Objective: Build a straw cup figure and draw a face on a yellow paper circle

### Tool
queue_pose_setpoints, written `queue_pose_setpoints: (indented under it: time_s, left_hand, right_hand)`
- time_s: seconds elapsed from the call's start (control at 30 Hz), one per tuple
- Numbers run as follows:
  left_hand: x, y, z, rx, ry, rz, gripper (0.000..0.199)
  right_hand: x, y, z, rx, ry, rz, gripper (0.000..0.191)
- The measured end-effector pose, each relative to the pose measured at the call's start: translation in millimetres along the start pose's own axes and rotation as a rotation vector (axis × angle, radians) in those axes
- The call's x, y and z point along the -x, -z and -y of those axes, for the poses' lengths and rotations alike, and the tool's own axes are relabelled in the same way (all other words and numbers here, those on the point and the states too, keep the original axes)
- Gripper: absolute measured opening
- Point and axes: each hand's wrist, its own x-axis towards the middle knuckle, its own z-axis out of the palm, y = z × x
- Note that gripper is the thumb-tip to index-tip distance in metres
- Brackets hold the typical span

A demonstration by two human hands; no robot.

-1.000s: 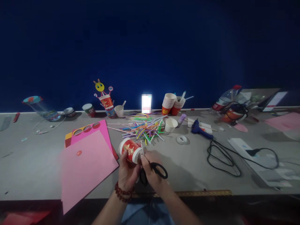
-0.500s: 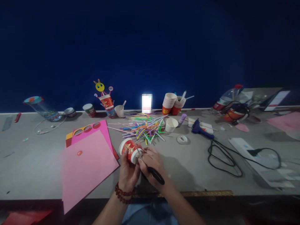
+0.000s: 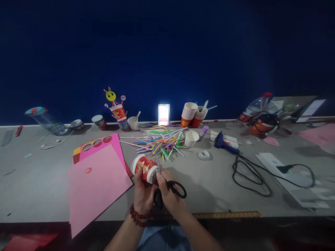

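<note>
A red and white paper cup [image 3: 144, 168] lies on its side in my left hand [image 3: 142, 193], whose fingers wrap round it from below. My right hand [image 3: 169, 193] is closed on a pair of scissors [image 3: 178, 190] with black handles. The handle loops stand apart, on either side of the hand. The blades are at the cup's right end, partly hidden by my fingers; I cannot tell whether they touch the paper. Just beyond the hands lies a heap of coloured sticks [image 3: 164, 143].
Pink paper sheets [image 3: 99, 188] lie to the left. Behind stand a decorated cup figure [image 3: 119, 113], stacked paper cups [image 3: 188, 113] and a bright phone [image 3: 164, 115]. On the right are a roll of tape [image 3: 203, 154], a blue glue gun [image 3: 225, 144] with its cord and a power strip [image 3: 282, 177].
The scissors have turned in my right hand, and both handle loops now show spread apart. The cup has shifted slightly left in my left hand.
</note>
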Motion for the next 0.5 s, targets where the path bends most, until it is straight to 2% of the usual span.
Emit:
queue_pose_setpoints:
  time_s: [0.2, 0.33, 0.5]
  left_hand:
    - [1.8, -5.0, -2.0, 0.01, -0.045, 0.072, 0.026]
    - [3.1, -9.9, -2.4, -0.024, -0.051, 0.091, 0.025]
    - [3.5, -13.9, -1.0, -0.033, -0.1, 0.071, 0.027]
  right_hand:
    - [2.7, -4.9, -2.2, -0.013, -0.051, -0.033, 0.037]
    - [5.1, -5.3, -3.0, -0.03, -0.07, -0.108, 0.039]
    - [16.3, -11.7, -19.1, 0.032, -0.066, -0.244, 0.021]
